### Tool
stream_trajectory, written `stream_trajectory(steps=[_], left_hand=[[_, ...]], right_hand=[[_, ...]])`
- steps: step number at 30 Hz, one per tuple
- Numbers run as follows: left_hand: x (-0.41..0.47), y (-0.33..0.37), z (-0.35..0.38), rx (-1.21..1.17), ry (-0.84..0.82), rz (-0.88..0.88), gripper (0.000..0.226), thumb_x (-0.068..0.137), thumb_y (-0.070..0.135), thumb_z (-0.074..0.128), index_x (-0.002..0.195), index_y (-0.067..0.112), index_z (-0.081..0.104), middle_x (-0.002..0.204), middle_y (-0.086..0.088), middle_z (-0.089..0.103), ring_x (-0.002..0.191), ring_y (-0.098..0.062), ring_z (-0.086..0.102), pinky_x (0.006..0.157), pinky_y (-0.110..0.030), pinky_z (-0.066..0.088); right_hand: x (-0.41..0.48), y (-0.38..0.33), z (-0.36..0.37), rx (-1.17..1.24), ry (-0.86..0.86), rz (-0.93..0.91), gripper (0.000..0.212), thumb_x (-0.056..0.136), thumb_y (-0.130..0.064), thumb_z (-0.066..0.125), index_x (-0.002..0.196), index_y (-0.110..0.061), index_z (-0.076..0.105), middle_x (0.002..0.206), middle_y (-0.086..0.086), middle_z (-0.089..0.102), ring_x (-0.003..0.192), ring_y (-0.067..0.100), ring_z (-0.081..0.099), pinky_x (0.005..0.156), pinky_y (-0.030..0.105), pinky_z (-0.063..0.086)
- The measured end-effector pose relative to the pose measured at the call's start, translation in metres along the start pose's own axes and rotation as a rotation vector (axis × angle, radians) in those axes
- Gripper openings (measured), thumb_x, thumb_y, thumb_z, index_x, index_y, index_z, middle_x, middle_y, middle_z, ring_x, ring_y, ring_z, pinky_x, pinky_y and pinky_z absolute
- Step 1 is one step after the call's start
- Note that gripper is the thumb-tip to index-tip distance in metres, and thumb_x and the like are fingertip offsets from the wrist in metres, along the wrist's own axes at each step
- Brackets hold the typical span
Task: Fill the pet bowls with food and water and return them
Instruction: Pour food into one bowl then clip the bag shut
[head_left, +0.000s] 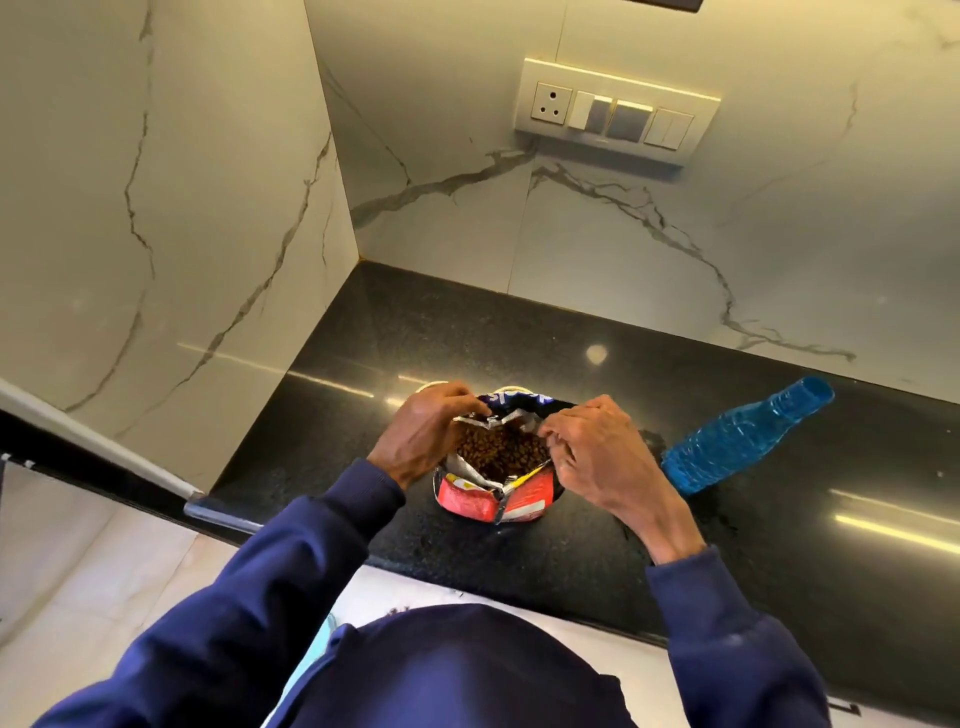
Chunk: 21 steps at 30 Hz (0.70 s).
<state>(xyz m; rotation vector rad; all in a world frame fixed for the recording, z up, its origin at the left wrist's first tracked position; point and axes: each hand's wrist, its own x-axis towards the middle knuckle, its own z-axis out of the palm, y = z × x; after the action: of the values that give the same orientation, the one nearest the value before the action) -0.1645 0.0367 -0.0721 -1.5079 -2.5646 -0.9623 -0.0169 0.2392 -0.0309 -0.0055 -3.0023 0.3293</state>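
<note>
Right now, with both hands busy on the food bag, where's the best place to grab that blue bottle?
Grip the blue bottle around its wide ribbed body, coming in from the right hand's side. It stands upright on the black counter, apparently uncapped, so keep it vertical and squeeze gently.

Black polished stone counter (519, 332), set into marble wall corner. Pet food bag (493, 499) upright near front edge, top open, brown kibble visible. Blue plastic bottle (743, 439) standing right of bag, apart from it, uncapped. Two pale rims behind bag, mostly hidden.
</note>
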Motion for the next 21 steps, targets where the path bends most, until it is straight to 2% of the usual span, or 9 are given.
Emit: stream_trajectory(steps=[3, 5, 8, 11, 13, 15, 18, 20, 21], left_hand=[[0.003, -0.006, -0.003, -0.207, 0.163, -0.193, 0.018, 0.09, 0.001, 0.069, 0.097, 0.015, 0.078, 0.094, -0.001, 0.078, 0.085, -0.011, 0.074, 0.078, -0.032, 0.062], [0.005, -0.003, -0.007, -0.254, 0.231, -0.305, 0.011, 0.093, 0.01, 0.068, 0.095, 0.017, 0.077, 0.089, 0.004, 0.077, 0.081, -0.005, 0.073, 0.073, -0.026, 0.061], [0.011, 0.0, -0.01, -0.265, 0.243, -0.373, 0.005, 0.093, 0.018, 0.07, 0.093, 0.018, 0.074, 0.085, 0.008, 0.075, 0.076, 0.002, 0.067, 0.066, -0.015, 0.05], [0.014, -0.001, -0.01, -0.272, 0.207, -0.402, 0.007, 0.095, 0.022, 0.068, 0.094, 0.017, 0.072, 0.085, 0.008, 0.072, 0.078, 0.003, 0.065, 0.069, -0.013, 0.049], [0.014, -0.003, -0.009, -0.266, 0.191, -0.393, 0.008, 0.095, 0.021, 0.067, 0.094, 0.015, 0.07, 0.09, 0.005, 0.07, 0.081, -0.002, 0.064, 0.071, -0.014, 0.049], [0.015, -0.005, -0.009, -0.275, 0.186, -0.363, 0.008, 0.094, 0.02, 0.068, 0.094, 0.013, 0.069, 0.096, 0.0, 0.069, 0.085, -0.009, 0.065, 0.074, -0.018, 0.051], [0.013, -0.007, -0.01, -0.387, 0.209, -0.402, 0.009, 0.093, 0.02, 0.069, 0.093, 0.012, 0.073, 0.091, -0.001, 0.073, 0.084, -0.012, 0.071, 0.076, -0.026, 0.058], [0.013, -0.005, -0.011, -0.476, 0.232, -0.458, 0.008, 0.093, 0.019, 0.07, 0.093, 0.013, 0.074, 0.088, 0.0, 0.076, 0.081, -0.009, 0.073, 0.073, -0.023, 0.059], [0.013, -0.003, -0.011, -0.509, 0.238, -0.481, 0.006, 0.092, 0.018, 0.07, 0.093, 0.014, 0.074, 0.087, 0.001, 0.076, 0.079, -0.006, 0.073, 0.071, -0.02, 0.058]], right_hand=[[-0.005, 0.008, -0.002, -0.045, 0.072, 0.112, 0.019, 0.091, -0.026, 0.055, 0.097, -0.024, 0.073, 0.085, -0.007, 0.075, 0.068, 0.009, 0.059, 0.089, 0.032, 0.037], [-0.004, 0.006, -0.001, -0.082, 0.106, 0.15, 0.015, 0.09, -0.029, 0.06, 0.098, -0.024, 0.072, 0.084, -0.008, 0.073, 0.066, 0.009, 0.056, 0.084, 0.032, 0.034], [0.004, -0.003, 0.009, -0.179, 0.122, 0.195, 0.027, 0.087, -0.042, 0.07, 0.107, -0.023, 0.071, 0.095, -0.004, 0.07, 0.078, 0.012, 0.061, 0.081, 0.036, 0.039], [0.014, -0.007, 0.011, -0.26, 0.094, 0.281, 0.05, 0.077, -0.053, 0.078, 0.114, -0.022, 0.065, 0.109, 0.001, 0.058, 0.099, 0.018, 0.055, 0.081, 0.04, 0.047], [0.023, -0.005, 0.007, -0.277, 0.11, 0.335, 0.045, 0.078, -0.05, 0.078, 0.109, -0.021, 0.065, 0.114, 0.003, 0.053, 0.103, 0.02, 0.049, 0.083, 0.039, 0.049], [0.032, -0.002, 0.003, -0.291, 0.144, 0.33, 0.028, 0.085, -0.037, 0.076, 0.102, -0.017, 0.068, 0.112, 0.004, 0.054, 0.101, 0.02, 0.05, 0.082, 0.038, 0.051], [0.037, 0.002, -0.008, -0.011, 0.179, 0.295, 0.01, 0.091, -0.024, 0.072, 0.098, -0.019, 0.068, 0.096, -0.006, 0.061, 0.086, 0.007, 0.058, 0.077, 0.028, 0.058], [0.041, 0.003, -0.021, 0.189, 0.227, 0.317, 0.006, 0.091, -0.02, 0.072, 0.096, -0.018, 0.069, 0.084, -0.013, 0.062, 0.071, -0.002, 0.06, 0.065, 0.014, 0.054], [0.044, 0.002, -0.026, 0.248, 0.237, 0.333, 0.006, 0.091, -0.018, 0.072, 0.096, -0.018, 0.07, 0.082, -0.014, 0.062, 0.07, -0.002, 0.062, 0.063, 0.01, 0.05]])
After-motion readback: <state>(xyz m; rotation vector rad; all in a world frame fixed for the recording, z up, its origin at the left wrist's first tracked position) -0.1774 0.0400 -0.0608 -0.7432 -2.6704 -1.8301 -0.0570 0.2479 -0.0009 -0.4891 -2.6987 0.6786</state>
